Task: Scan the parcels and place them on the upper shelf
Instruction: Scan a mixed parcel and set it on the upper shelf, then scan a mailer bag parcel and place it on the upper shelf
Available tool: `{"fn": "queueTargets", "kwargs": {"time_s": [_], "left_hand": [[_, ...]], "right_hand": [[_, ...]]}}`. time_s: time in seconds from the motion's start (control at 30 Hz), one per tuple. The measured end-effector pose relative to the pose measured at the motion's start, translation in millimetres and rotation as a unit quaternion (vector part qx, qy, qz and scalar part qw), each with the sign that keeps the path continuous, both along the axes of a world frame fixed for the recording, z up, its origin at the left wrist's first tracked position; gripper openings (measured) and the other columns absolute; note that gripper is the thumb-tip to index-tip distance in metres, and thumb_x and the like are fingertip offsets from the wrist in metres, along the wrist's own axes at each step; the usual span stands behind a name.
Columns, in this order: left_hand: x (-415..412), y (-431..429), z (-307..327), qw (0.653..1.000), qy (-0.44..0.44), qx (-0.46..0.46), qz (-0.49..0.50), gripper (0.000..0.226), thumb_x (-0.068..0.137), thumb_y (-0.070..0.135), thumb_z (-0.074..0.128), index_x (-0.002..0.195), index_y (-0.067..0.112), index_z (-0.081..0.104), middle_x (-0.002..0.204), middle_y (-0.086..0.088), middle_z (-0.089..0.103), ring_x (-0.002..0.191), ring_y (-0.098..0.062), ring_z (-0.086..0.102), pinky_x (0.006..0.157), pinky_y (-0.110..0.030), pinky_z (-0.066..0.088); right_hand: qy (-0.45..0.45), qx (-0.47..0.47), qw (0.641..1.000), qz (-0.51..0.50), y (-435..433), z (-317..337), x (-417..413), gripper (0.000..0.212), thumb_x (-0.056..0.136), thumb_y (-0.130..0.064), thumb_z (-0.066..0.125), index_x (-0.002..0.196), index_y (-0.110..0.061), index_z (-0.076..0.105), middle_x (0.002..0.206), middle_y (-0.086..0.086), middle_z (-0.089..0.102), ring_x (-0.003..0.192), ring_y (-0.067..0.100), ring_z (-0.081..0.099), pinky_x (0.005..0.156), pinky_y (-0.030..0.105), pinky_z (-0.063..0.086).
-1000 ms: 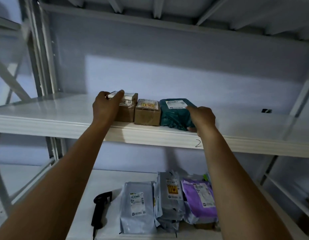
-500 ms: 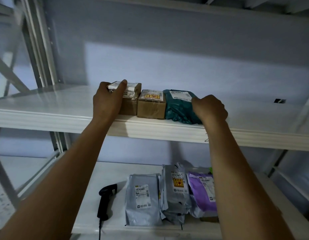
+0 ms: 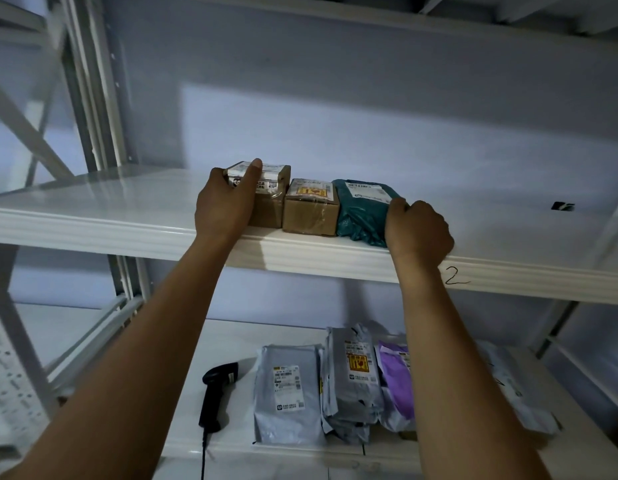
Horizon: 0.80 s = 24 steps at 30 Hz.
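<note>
left hand [image 3: 224, 207] grips box [image 3: 270, 211], right hand [image 3: 418, 233] grips bag [image 3: 361, 213]

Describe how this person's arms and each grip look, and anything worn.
Both forearms are bare to the frame's edge, no sleeves in view. The left grip and right grip are bare too: no gloves, rings, watch or bands show.

Two bare forearms, uncovered along all their visible length. Left forearm [image 3: 144, 341]: long, slim, tapers evenly toward a narrow wrist. Right forearm [image 3: 466, 375]: same build, broad near the lower edge of view, narrows to the wrist. Left hand [image 3: 224, 206]: bare, with a broad thumb ending in a rounded tip. Right hand [image 3: 418, 233]: bare, back smooth, knuckles standing as a rounded ridge. Dim light; nail detail cannot be told.
</note>
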<state>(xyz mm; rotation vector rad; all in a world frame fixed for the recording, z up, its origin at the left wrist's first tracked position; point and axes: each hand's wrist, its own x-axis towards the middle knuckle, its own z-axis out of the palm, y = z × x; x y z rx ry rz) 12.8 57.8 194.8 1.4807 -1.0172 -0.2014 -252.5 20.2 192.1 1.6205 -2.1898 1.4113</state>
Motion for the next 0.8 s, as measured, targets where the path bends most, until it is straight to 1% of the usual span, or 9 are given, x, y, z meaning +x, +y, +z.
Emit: {"fn": "queueTargets", "kwargs": {"time_s": [0.1,0.23,0.3,0.33,0.4,0.5,0.57,0.67,0.8], "left_hand": [[-1,1,0,1.0,0.008,0.004,0.004,0.069,0.087,0.077,0.05,0.116,0.015,0.058,0.106,0.0,0.064,0.106,-0.026,0.06,0.083,-0.034,0.041],[-3,6,2,0.999,0.025,-0.009,0.019,0.086,0.09,0.075,0.049,0.145,0.01,0.043,0.141,-0.009,0.057,0.131,-0.029,0.053,0.102,-0.037,0.041],[-4,9,1,0.999,0.023,-0.02,0.03,0.088,0.092,0.073,0.046,0.151,0.009,0.037,0.15,-0.011,0.05,0.138,-0.029,0.048,0.108,-0.038,0.037],[-6,11,-1,0.999,0.012,-0.021,0.04,0.087,0.094,0.072,0.044,0.152,0.009,0.036,0.152,-0.012,0.047,0.139,-0.03,0.046,0.109,-0.039,0.036],[-12,15,-6,0.996,-0.036,-0.019,0.075,0.084,0.097,0.069,0.041,0.152,0.006,0.035,0.153,-0.014,0.044,0.138,-0.032,0.046,0.108,-0.041,0.036],[-26,24,-31,0.979,-0.14,-0.04,0.144,0.083,0.101,0.062,0.038,0.152,-0.003,0.032,0.152,-0.021,0.043,0.134,-0.04,0.047,0.106,-0.047,0.037],[-34,28,-57,0.967,-0.181,-0.059,0.172,0.087,0.103,0.059,0.036,0.156,-0.007,0.02,0.161,-0.025,0.029,0.145,-0.039,0.035,0.117,-0.048,0.025],[-41,33,-99,0.955,-0.213,-0.083,0.188,0.086,0.106,0.054,0.037,0.157,-0.011,0.011,0.166,-0.028,0.012,0.155,-0.038,0.012,0.127,-0.047,0.008],[-55,40,-163,0.977,-0.149,-0.08,0.13,0.088,0.106,0.049,0.044,0.159,-0.005,0.0,0.168,-0.023,-0.004,0.157,-0.033,-0.004,0.127,-0.051,0.008]], "right_hand": [[0.003,-0.027,1.0,-0.013,2,-4,0,0.046,0.103,-0.04,0.034,0.112,-0.003,0.061,0.108,0.018,0.069,0.106,0.041,0.061,0.075,0.039,0.039],[-0.006,-0.08,0.996,-0.038,7,-11,0,0.047,0.105,-0.041,0.034,0.121,-0.001,0.054,0.113,0.019,0.067,0.111,0.04,0.056,0.073,0.039,0.035],[0.0,-0.12,0.991,-0.051,11,-19,3,0.047,0.104,-0.04,0.035,0.12,-0.001,0.055,0.112,0.02,0.067,0.11,0.04,0.055,0.074,0.041,0.039],[0.007,-0.136,0.989,-0.06,14,-25,5,0.048,0.103,-0.04,0.036,0.12,0.0,0.056,0.114,0.02,0.066,0.112,0.04,0.054,0.078,0.043,0.041],[0.023,-0.141,0.986,-0.087,21,-41,8,0.054,0.099,-0.04,0.035,0.131,-0.001,0.054,0.13,0.022,0.06,0.127,0.041,0.048,0.098,0.049,0.04],[0.024,-0.147,0.984,-0.096,32,-71,12,0.064,0.101,-0.041,0.033,0.147,0.002,0.042,0.152,0.025,0.043,0.147,0.042,0.03,0.123,0.055,0.02],[0.007,-0.162,0.983,-0.081,40,-90,15,0.068,0.104,-0.043,0.03,0.154,0.003,0.032,0.161,0.026,0.031,0.153,0.04,0.021,0.125,0.055,0.012],[-0.007,-0.187,0.981,-0.06,47,-116,23,0.071,0.107,-0.043,0.031,0.159,0.003,0.019,0.166,0.025,0.017,0.155,0.038,0.013,0.126,0.052,0.012],[-0.044,-0.182,0.982,-0.026,53,-161,46,0.074,0.106,-0.04,0.036,0.159,0.005,0.011,0.167,0.026,0.009,0.156,0.037,0.01,0.126,0.049,0.014]]}}
